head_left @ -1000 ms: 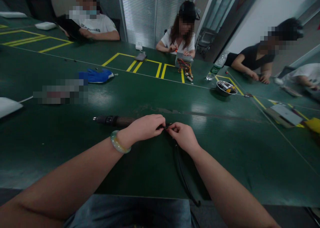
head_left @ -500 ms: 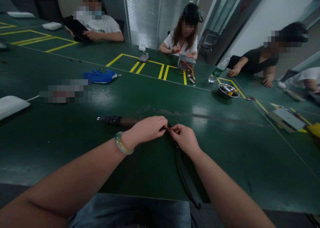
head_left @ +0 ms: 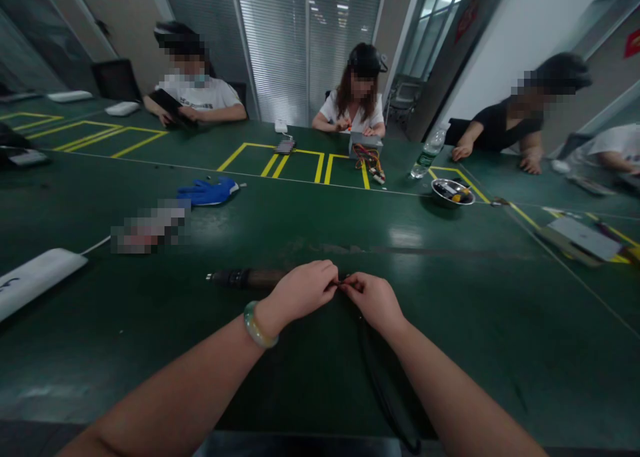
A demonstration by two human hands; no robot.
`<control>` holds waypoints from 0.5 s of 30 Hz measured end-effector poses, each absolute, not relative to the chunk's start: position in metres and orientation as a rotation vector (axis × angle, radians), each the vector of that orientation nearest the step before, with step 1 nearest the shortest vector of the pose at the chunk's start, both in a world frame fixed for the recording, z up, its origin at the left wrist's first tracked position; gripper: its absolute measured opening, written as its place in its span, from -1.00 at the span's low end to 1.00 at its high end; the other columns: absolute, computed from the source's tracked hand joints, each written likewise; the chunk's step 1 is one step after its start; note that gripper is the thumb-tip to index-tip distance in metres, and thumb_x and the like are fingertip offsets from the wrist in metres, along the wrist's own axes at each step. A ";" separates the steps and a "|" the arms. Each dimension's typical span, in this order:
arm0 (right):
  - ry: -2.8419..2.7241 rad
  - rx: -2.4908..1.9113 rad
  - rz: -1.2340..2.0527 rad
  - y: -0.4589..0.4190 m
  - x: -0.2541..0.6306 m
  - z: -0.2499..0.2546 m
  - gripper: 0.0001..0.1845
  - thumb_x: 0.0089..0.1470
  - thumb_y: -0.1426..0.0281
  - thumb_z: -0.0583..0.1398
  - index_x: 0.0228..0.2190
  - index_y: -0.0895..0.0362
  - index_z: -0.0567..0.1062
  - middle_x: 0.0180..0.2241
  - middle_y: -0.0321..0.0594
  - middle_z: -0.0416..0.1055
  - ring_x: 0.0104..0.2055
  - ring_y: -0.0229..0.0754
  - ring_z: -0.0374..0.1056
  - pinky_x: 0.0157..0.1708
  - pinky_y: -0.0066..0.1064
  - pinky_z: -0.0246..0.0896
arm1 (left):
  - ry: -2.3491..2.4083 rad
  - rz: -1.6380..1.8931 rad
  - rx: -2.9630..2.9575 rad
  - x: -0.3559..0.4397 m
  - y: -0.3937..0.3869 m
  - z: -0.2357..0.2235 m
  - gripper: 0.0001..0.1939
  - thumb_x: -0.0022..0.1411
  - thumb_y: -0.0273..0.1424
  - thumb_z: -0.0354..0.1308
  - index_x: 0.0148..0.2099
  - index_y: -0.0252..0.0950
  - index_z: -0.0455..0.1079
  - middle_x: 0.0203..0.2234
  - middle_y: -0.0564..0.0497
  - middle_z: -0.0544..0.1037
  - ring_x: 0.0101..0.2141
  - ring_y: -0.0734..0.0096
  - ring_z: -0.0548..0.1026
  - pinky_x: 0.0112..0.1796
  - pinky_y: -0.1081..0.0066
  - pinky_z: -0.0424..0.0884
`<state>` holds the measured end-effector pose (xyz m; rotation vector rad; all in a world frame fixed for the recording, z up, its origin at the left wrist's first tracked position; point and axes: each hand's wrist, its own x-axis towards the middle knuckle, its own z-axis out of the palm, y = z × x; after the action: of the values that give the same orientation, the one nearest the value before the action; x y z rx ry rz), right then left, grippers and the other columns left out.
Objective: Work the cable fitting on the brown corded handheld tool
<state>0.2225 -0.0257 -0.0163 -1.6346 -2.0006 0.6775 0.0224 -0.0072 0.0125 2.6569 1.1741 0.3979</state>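
Green matted workbench under both forearms. The left hand, with a jade bangle at the wrist, and the right hand meet at centre, fingers clenched together on a small dark piece, too small to identify; a black cable trails from there toward the bench edge. A dark cylindrical tool runs out from under the left hand. A blue glove and steel bowl sit well apart.

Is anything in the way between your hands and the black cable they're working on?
Nothing visible is. The left hand and right hand already pinch the end of the black cable together above the green table. The dark cylindrical tool extends from under the left hand, not between the hands.
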 end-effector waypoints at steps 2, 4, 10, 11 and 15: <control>-2.019 -1.595 0.631 -0.026 0.222 -0.015 -0.89 0.14 0.30 0.22 -0.32 0.00 0.57 -0.42 -0.35 0.45 -0.38 -0.24 0.37 -0.39 -0.43 0.16 | 1.187 0.383 2.654 0.023 -0.008 0.014 -0.95 0.26 -0.42 0.11 -0.21 -0.26 0.30 -0.28 0.02 0.41 -0.25 0.34 0.41 -0.26 0.37 0.35; -2.032 -1.543 0.550 -0.027 0.222 -0.014 -0.90 0.14 0.33 0.22 -0.34 0.02 0.57 -0.30 -0.28 0.45 -0.28 -0.21 0.38 -0.29 -0.40 0.21 | 1.195 0.375 2.653 0.023 -0.009 0.016 -0.96 0.26 -0.42 0.10 -0.22 -0.26 0.30 -0.28 0.02 0.41 -0.26 0.34 0.41 -0.27 0.37 0.35; -2.045 -1.420 0.571 -0.027 0.221 -0.012 -0.88 0.14 0.42 0.17 -0.39 0.06 0.52 -0.01 -0.22 0.36 -0.04 -0.16 0.34 -0.09 -0.34 0.25 | 1.191 0.350 2.692 0.025 -0.011 0.019 -0.95 0.28 -0.41 0.09 -0.20 -0.27 0.29 -0.25 -0.01 0.42 -0.21 0.33 0.42 -0.20 0.34 0.37; -2.050 -1.398 0.607 -0.027 0.220 -0.012 -0.88 0.14 0.43 0.16 -0.39 0.05 0.50 -0.05 -0.25 0.39 -0.04 -0.18 0.35 -0.07 -0.34 0.25 | 1.206 0.335 2.698 0.025 -0.012 0.020 -0.94 0.29 -0.41 0.09 -0.19 -0.27 0.29 -0.25 -0.01 0.42 -0.21 0.32 0.42 -0.19 0.34 0.37; -2.039 -1.382 0.655 -0.026 0.218 -0.011 -0.88 0.14 0.43 0.13 -0.40 0.06 0.47 -0.16 -0.27 0.43 -0.11 -0.20 0.36 -0.12 -0.36 0.25 | 1.223 0.290 2.728 0.026 -0.014 0.021 -0.94 0.31 -0.40 0.08 -0.18 -0.26 0.28 -0.23 -0.01 0.42 -0.19 0.32 0.43 -0.18 0.34 0.37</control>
<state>0.2175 -0.0259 -0.0108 -1.3825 -2.0392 0.6552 0.0257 -0.0136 0.0210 2.7281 1.2227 0.2899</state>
